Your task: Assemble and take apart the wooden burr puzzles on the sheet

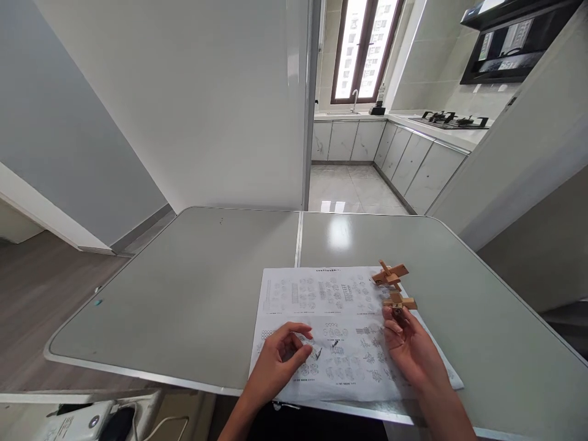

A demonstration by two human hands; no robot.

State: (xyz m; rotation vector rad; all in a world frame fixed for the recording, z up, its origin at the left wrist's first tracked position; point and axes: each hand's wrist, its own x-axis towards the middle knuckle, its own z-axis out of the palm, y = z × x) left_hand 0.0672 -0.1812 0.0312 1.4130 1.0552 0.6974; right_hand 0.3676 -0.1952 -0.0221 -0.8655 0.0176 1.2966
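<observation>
Wooden pieces (405, 302): a small crossed bunch is being held up by the right hand (411, 352), over the far right part of the printed sheet (285, 321).
Second bunch (389, 277): more sticks are being left by the sheet's far right corner, crossing at odd angles, just beyond the held ones; whether the two bunches are touching can't really be told from this angle.
Right hand grip: the near end of the held bunch is being pinched between thumb and fingertips, with the other fingers curled in.
Left hand (282, 358): nothing is being gripped as far as can be seen; the fingers are being held loosely curled, gap between thumb and forefinger, over the sheet's near left part.
Distance check: the held bunch is being carried right at the right fingertips, and both bunches are lying well apart from the left hand.
Done bit: some pieces seem to be getting fitted across each other, so call it partly joined, tbh.
Left over: no compact block is being shown, and the second bunch looks separate; piece count is too small to tell.
Worktop (206, 294): the sheet is being supported along its near edge.
</observation>
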